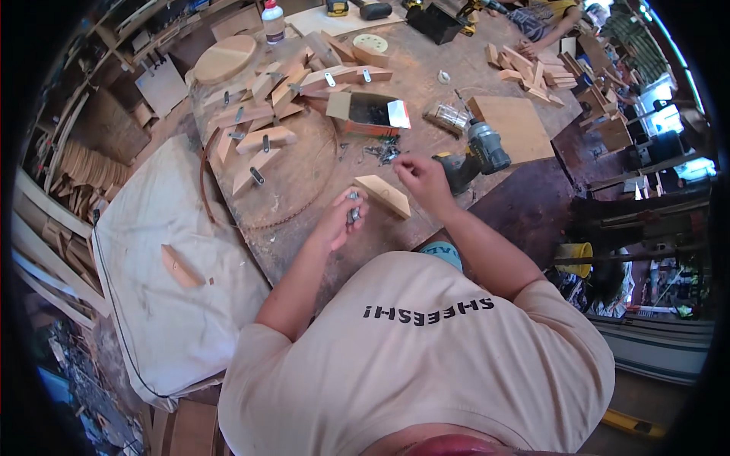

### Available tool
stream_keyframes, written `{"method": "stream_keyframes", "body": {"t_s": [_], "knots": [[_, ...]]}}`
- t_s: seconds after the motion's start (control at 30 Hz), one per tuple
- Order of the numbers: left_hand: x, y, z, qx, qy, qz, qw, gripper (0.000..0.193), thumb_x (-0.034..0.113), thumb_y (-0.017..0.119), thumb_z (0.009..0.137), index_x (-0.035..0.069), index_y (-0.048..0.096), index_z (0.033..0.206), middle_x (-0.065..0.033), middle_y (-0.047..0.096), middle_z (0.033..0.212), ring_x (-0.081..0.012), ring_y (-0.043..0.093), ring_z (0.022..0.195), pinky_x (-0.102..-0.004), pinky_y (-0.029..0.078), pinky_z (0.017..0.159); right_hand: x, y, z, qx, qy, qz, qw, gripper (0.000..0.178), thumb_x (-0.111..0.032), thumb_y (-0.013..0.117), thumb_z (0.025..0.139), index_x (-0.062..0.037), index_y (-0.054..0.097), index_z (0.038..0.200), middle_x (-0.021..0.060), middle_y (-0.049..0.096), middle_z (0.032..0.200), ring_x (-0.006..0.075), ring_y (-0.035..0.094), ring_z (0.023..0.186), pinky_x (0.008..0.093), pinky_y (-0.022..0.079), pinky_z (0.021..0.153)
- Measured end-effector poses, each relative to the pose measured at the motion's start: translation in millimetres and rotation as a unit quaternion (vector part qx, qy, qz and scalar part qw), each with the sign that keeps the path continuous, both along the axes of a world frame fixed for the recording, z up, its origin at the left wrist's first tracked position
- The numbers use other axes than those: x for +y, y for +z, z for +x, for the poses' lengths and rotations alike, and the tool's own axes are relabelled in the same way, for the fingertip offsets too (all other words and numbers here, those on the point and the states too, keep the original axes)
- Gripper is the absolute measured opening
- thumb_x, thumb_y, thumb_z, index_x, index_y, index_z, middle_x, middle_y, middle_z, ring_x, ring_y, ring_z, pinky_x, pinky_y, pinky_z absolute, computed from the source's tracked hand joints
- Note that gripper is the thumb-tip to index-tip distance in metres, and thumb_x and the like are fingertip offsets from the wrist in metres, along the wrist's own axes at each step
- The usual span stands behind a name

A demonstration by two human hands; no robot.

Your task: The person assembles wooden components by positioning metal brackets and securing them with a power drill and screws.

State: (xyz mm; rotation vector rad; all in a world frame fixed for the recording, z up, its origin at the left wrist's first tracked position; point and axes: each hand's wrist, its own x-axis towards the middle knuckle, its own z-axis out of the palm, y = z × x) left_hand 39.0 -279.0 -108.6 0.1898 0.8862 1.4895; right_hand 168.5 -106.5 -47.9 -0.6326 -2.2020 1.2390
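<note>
My left hand [340,220] is closed around small grey metal plates [353,208], which look like slotted brackets; how many cannot be made out. Just right of it, an angled wooden block [383,196] lies at the table's near edge. My right hand [423,179] hovers beyond the block with thumb and fingers pinched together, and anything between them is too small to name. Close to those fingertips is a loose pile of dark screws [378,152]. Behind the pile stands an open cardboard box [369,114] with dark contents. A cordless drill [485,148] rests right of my right hand.
Several wooden pieces with metal plates [266,142] cover the table's left side. Beyond the drill lies a flat wooden board [513,129]. A glass jar [449,118] sits near it. A white bottle [272,23] stands far back. Another person's arm [544,42] reaches in at far right.
</note>
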Motion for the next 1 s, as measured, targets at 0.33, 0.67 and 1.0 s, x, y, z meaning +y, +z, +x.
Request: {"method": "stream_keyframes", "body": {"t_s": [0.33, 0.67, 1.0], "knots": [[6, -11, -4, -0.205, 0.1, 0.101, 0.968, 0.045, 0.016, 0.043, 0.094, 0.002, 0.038, 0.136, -0.0186, 0.057, 0.122, -0.029, 0.059, 0.111, -0.0341, 0.052, 0.084, -13, -16, -18, -0.063, 0.067, -0.029, 0.995, 0.02, -0.008, 0.064, 0.084, -0.001, 0.066, 0.103, 0.0095, 0.068, 0.094, 0.0145, 0.063, 0.076, 0.0267, 0.05, 0.067], [14, -17, 0, -0.129, 0.075, 0.162, 0.976, 0.041, 0.019, 0.044, 0.099, 0.001, 0.037, 0.136, -0.0153, 0.053, 0.128, -0.0276, 0.054, 0.117, -0.0397, 0.046, 0.096, -34, -1, -22, -0.128, 0.159, 0.138, 0.969, 0.05, -0.023, 0.08, 0.066, -0.0096, 0.062, 0.111, 0.0098, 0.058, 0.097, 0.0294, 0.061, 0.091, 0.0377, 0.051, 0.076], [8, -26, 10, -0.103, 0.056, 0.059, 0.991, 0.039, 0.022, 0.047, 0.099, -0.003, 0.046, 0.128, -0.0137, 0.061, 0.113, -0.0222, 0.063, 0.099, -0.0339, 0.054, 0.083, -16, -32, -16, -0.193, 0.128, 0.02, 0.973, 0.03, -0.019, 0.079, 0.068, -0.0048, 0.067, 0.091, 0.0097, 0.062, 0.083, 0.0226, 0.062, 0.073, 0.033, 0.05, 0.066]]}}
